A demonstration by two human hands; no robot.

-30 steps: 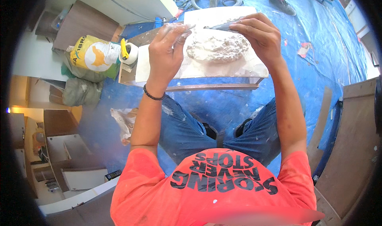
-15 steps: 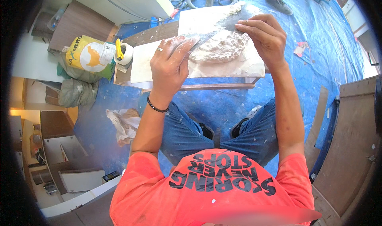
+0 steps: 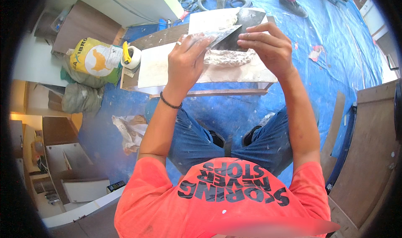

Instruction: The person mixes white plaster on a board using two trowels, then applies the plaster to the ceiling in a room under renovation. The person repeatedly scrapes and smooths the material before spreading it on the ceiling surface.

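Observation:
My left hand, dusted white, is closed on a putty knife whose thin, white-smeared blade points right. In my right hand the fingers pinch a dark flat spreader plate, tilted up with its face showing. The tip of the knife meets or overlaps the plate's left side. Beneath both tools lies a lumpy heap of white putty, its far part hidden by the plate. It rests on a white board across a low wooden box-like stand.
At the board's left end are a white tape roll and a yellow cutter. A yellow-and-white sack stands further left. Crumpled paper lies on the blue sheet. Another person's shoe shows at the far right.
My hands have come closer together, the left moving right and the right moving left and nearer. The spreader plate has tipped up, showing more of its dark face.

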